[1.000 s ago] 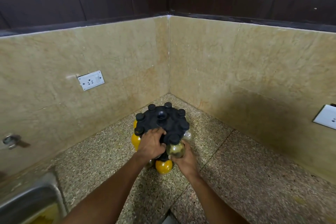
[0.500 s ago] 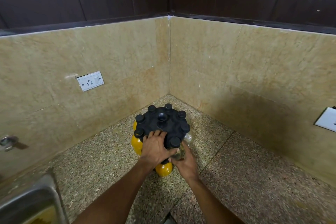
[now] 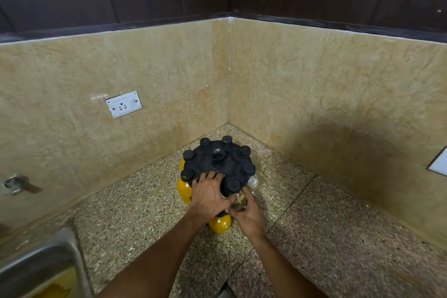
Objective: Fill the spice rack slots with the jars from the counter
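In the lower middle of the frame, a round black spice rack [image 3: 219, 164] stands on the speckled stone surface [image 3: 135, 208], tucked into the corner where two beige tiled walls meet. Black jar caps ring its top, among them one at the far edge [image 3: 227, 139] and one at the near edge [image 3: 233, 184]. Below the rack's rim hang jars with yellow contents: one at its left side [image 3: 183, 189] and a lower one [image 3: 219, 224] nearest the camera, showing between the two wrists. The left hand [image 3: 209, 195] lies on the near part of the rack's top, fingers spread forward and fairly straight, pressing on it rather than curling round anything. The right hand [image 3: 249, 213], just right of it, has its grip closed round a clear jar with brownish contents [image 3: 239, 201], which sits directly under the near-edge cap; whether the jar is fully seated in its slot cannot be told. A white wall socket [image 3: 123, 104] is at middle left, a metal tap fitting [image 3: 14, 184] at far left, and a steel sink [image 3: 36, 264] fills the lower left corner.
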